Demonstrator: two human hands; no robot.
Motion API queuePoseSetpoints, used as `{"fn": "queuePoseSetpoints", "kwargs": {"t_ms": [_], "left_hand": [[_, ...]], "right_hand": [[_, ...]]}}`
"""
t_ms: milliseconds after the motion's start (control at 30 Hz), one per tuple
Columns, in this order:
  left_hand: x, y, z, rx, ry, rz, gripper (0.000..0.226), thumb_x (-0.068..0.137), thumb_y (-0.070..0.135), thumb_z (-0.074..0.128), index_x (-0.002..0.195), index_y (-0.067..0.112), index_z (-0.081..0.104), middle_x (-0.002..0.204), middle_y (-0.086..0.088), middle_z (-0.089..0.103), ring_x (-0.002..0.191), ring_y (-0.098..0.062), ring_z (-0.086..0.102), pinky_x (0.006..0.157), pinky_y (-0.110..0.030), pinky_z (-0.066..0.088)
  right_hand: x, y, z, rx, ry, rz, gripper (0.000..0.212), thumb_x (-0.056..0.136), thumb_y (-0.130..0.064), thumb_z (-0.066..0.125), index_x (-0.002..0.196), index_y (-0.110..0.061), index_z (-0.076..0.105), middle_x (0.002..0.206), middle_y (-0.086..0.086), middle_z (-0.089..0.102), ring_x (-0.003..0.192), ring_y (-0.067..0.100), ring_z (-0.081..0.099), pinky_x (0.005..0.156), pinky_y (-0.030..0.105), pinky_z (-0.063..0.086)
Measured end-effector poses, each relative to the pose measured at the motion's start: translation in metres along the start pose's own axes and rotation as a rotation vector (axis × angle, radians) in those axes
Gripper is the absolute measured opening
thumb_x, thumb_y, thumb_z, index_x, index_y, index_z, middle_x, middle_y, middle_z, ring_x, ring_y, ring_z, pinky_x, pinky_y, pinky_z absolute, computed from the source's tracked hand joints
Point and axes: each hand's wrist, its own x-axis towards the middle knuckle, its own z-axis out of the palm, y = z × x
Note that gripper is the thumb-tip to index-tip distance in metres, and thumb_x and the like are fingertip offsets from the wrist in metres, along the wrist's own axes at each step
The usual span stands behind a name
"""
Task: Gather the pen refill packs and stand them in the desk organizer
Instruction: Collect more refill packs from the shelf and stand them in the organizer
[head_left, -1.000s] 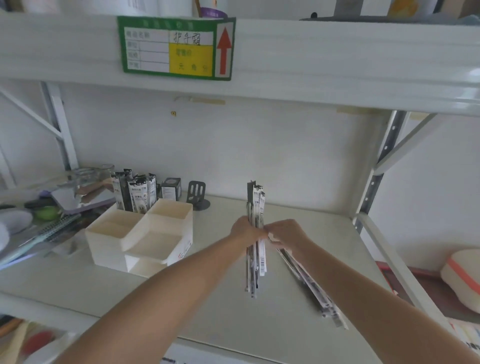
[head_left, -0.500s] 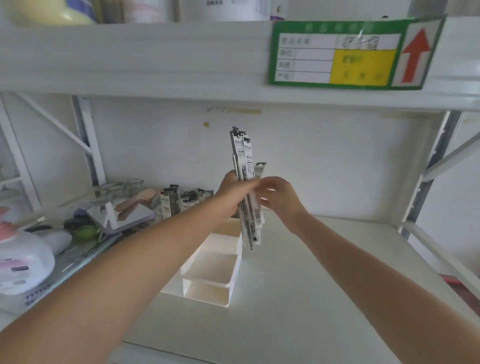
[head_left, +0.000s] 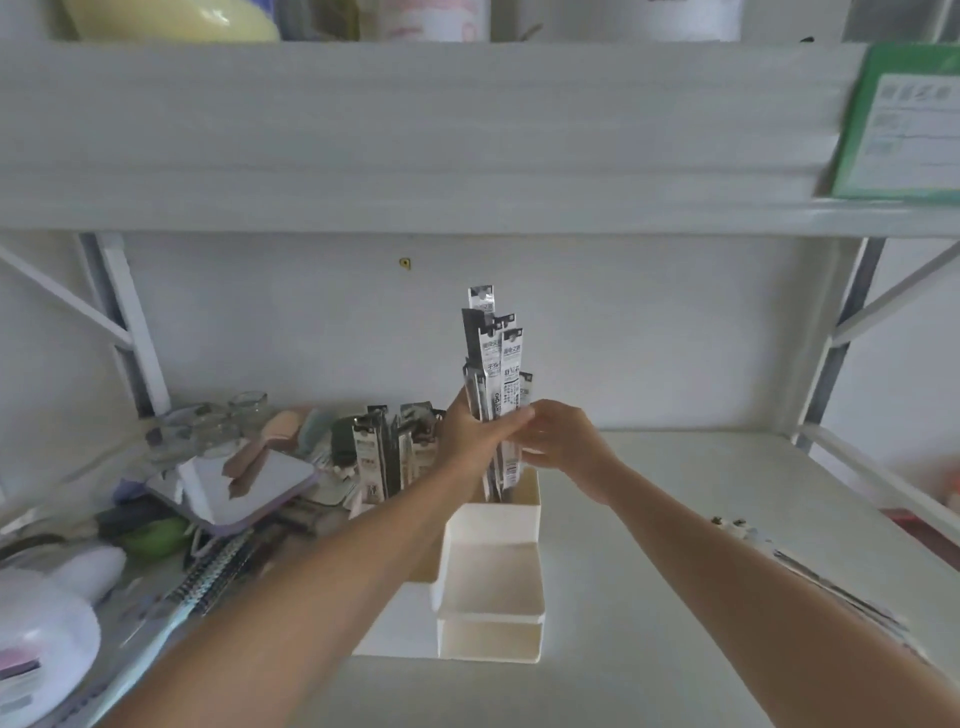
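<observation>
Holding refills upright over the organizer

Reaching forward with both arms, we grip a bundle of long black-and-white pen refill packs (head_left: 493, 374) upright in our left hand (head_left: 475, 434), its lower ends inside the rear compartment of the white plastic desk organizer (head_left: 491, 592). Our right hand (head_left: 563, 444) pinches the bundle's side with curled fingers.
</observation>
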Motion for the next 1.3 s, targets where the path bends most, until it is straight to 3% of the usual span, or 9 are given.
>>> {"fn": "queuePoseSetpoints", "kwargs": {"t_ms": [200, 400, 533, 667, 900, 1033, 1100, 1200, 1300], "left_hand": [[-0.004, -0.006, -0.007, -0.060, -0.055, 0.052, 0.030, 0.071, 0.013, 0.078, 0.098, 0.014, 0.064, 0.085, 0.000, 0.071, 0.081, -0.018, 0.069, 0.078, -0.029, 0.055], [-0.006, -0.013, -0.008, -0.013, -0.035, 0.063, 0.021, 0.072, 0.010, 0.077, 0.087, 0.019, 0.065, 0.078, 0.003, 0.070, 0.075, -0.016, 0.069, 0.075, -0.028, 0.057], [-0.001, -0.015, -0.022, 0.210, -0.059, 0.090, 0.014, 0.078, 0.026, 0.071, 0.072, 0.019, 0.061, 0.062, 0.003, 0.060, 0.050, -0.005, 0.058, 0.043, -0.005, 0.044], [-0.001, -0.021, -0.031, 0.228, 0.008, 0.125, 0.014, 0.079, 0.027, 0.070, 0.070, 0.020, 0.062, 0.068, -0.016, 0.066, 0.062, -0.019, 0.062, 0.055, -0.022, 0.049], [-0.002, -0.018, -0.028, 0.138, -0.007, 0.065, 0.026, 0.073, 0.025, 0.076, 0.061, 0.012, 0.057, 0.033, 0.011, 0.052, 0.029, 0.002, 0.044, 0.037, -0.012, 0.035], [-0.005, -0.019, -0.030, 0.225, -0.099, 0.003, 0.031, 0.068, 0.037, 0.077, 0.061, 0.016, 0.055, 0.044, 0.007, 0.051, 0.035, -0.011, 0.045, 0.041, -0.020, 0.037], [-0.009, -0.020, -0.028, 0.312, -0.227, -0.033, 0.017, 0.076, 0.026, 0.073, 0.090, 0.018, 0.068, 0.073, 0.005, 0.070, 0.054, -0.004, 0.061, 0.052, -0.015, 0.048], [-0.023, -0.006, -0.033, 0.388, -0.236, -0.021, 0.041, 0.075, 0.024, 0.074, 0.115, 0.018, 0.065, 0.105, 0.002, 0.071, 0.097, -0.018, 0.067, 0.090, -0.030, 0.053], [-0.021, -0.002, -0.036, 0.394, -0.217, -0.050, 0.051, 0.064, 0.037, 0.081, 0.111, 0.024, 0.065, 0.109, 0.007, 0.068, 0.109, -0.019, 0.062, 0.100, -0.037, 0.047]], "right_hand": [[-0.005, -0.003, -0.009, -0.169, -0.058, -0.048, 0.017, 0.083, -0.009, 0.066, 0.074, -0.019, 0.056, 0.084, 0.000, 0.063, 0.080, 0.011, 0.062, 0.066, 0.017, 0.056], [-0.003, 0.001, -0.005, -0.264, -0.010, -0.066, 0.029, 0.080, -0.010, 0.067, 0.062, -0.022, 0.049, 0.068, -0.010, 0.058, 0.074, 0.020, 0.055, 0.073, 0.032, 0.051], [0.000, 0.000, 0.001, -0.312, -0.032, -0.086, 0.030, 0.079, -0.008, 0.067, 0.062, -0.028, 0.051, 0.067, -0.011, 0.058, 0.063, 0.016, 0.054, 0.064, 0.027, 0.048], [0.000, 0.000, 0.011, -0.317, -0.045, -0.104, 0.031, 0.078, -0.004, 0.064, 0.069, -0.033, 0.055, 0.069, -0.013, 0.058, 0.056, 0.010, 0.053, 0.054, 0.016, 0.045], [-0.001, 0.000, 0.011, -0.327, 0.000, -0.097, 0.013, 0.082, -0.008, 0.063, 0.083, -0.020, 0.057, 0.076, -0.012, 0.059, 0.056, 0.012, 0.053, 0.054, 0.019, 0.046], [-0.006, 0.005, 0.006, -0.443, -0.045, -0.068, 0.017, 0.082, -0.014, 0.066, 0.098, -0.011, 0.066, 0.098, 0.006, 0.070, 0.082, 0.023, 0.066, 0.082, 0.035, 0.056], [-0.010, 0.010, 0.007, -0.531, -0.069, -0.058, 0.026, 0.081, -0.010, 0.065, 0.107, -0.005, 0.066, 0.107, 0.014, 0.071, 0.088, 0.021, 0.064, 0.088, 0.036, 0.052], [-0.024, 0.006, 0.013, -0.557, -0.082, -0.102, 0.028, 0.081, -0.008, 0.065, 0.109, -0.003, 0.067, 0.107, 0.015, 0.071, 0.092, 0.021, 0.064, 0.081, 0.027, 0.048], [-0.024, 0.003, 0.012, -0.608, -0.067, -0.078, 0.028, 0.082, -0.015, 0.065, 0.108, -0.003, 0.066, 0.094, 0.007, 0.065, 0.086, 0.016, 0.055, 0.060, 0.013, 0.037]]}}
